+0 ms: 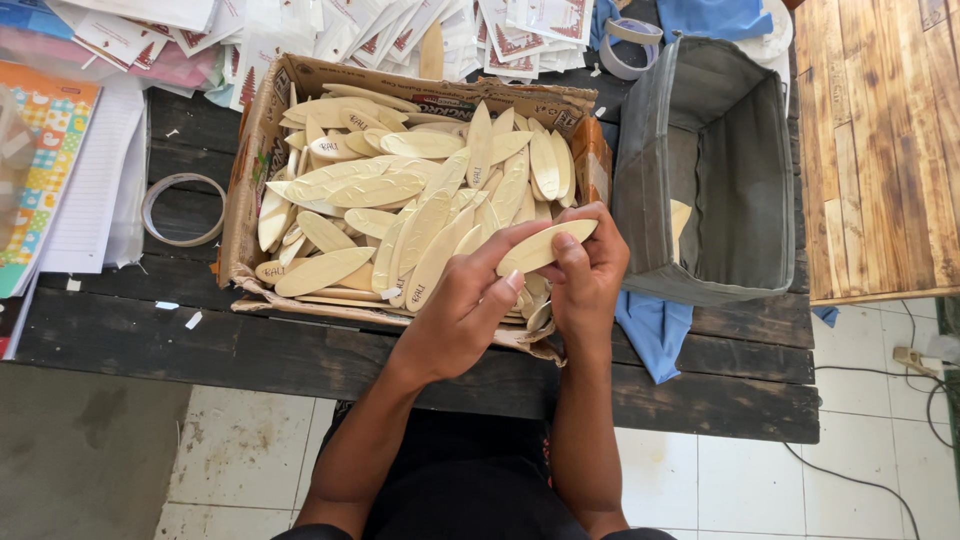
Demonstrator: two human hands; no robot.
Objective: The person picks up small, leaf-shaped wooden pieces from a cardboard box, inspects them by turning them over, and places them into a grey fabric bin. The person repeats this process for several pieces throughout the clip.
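A craft workshop: carton of wooden blanks (400, 200) (leaf-shaped), tape roll (183, 209), dark plank bench (300, 350).

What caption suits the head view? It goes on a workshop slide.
Both hands, left hand and right hand, hold one leaf-shaped wooden piece above a cardboard box of similar pieces.
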